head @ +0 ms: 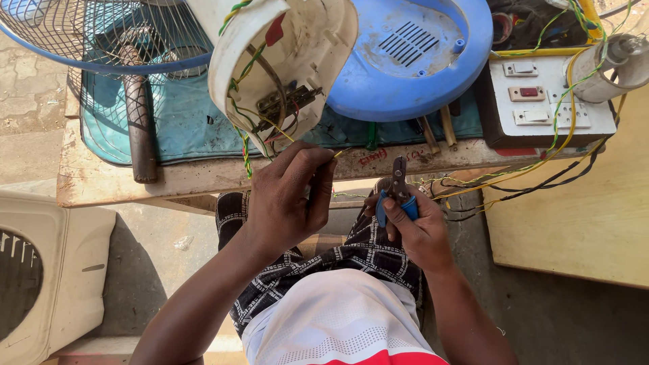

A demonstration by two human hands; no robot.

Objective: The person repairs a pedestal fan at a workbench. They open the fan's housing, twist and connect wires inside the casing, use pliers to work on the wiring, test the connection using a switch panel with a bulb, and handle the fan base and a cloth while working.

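Observation:
My left hand point(291, 196) pinches a thin yellow wire point(280, 130) that runs out of the open white plastic fan housing point(236, 47) above it. The housing's inside shows a small switch block point(284, 103) and several coloured wires. My right hand point(412, 226) grips blue-handled pliers point(397, 186), jaws pointing up, a short way right of the wire's end. Both hands hover over my lap, in front of the wooden bench edge point(196, 177).
A blue round fan base point(412, 57) lies behind the housing. A wire fan guard point(101, 34) and a hammer point(140, 122) sit at left, a switch-and-socket board point(547, 101) with trailing wires at right, a white fan casing point(47, 270) on the ground.

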